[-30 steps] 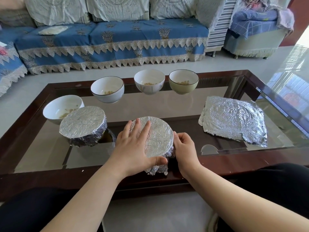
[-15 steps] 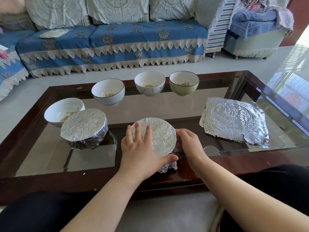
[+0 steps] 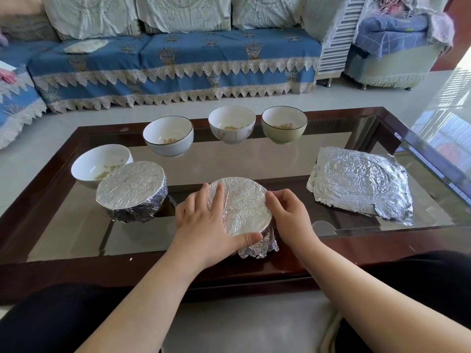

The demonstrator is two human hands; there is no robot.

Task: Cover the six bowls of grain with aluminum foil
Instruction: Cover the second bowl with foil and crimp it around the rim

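A foil-covered bowl (image 3: pixel 242 205) stands near the table's front edge. My left hand (image 3: pixel 204 225) lies flat over its left side, thumb pressed on the foil at the front. My right hand (image 3: pixel 290 215) pinches the foil at its right rim. A second foil-covered bowl (image 3: pixel 132 191) stands to the left. Uncovered bowls with grain: a white bowl (image 3: pixel 98 165) behind the second covered one, a dark-rimmed white bowl (image 3: pixel 168 138), a white bowl (image 3: pixel 232 127) and a green bowl (image 3: pixel 284 127) at the back. A stack of crumpled foil sheets (image 3: pixel 362 182) lies at the right.
The glass table (image 3: pixel 254 161) has a dark wooden frame (image 3: pixel 51 266). A blue sofa (image 3: pixel 178 62) stands beyond it and an armchair (image 3: pixel 392 47) at the back right. My knees in dark trousers are below the front edge.
My left hand slid left and forward, baring more of the foil top. My right hand rose from the bowl's side to pinch the right rim. The bowl turned slightly.
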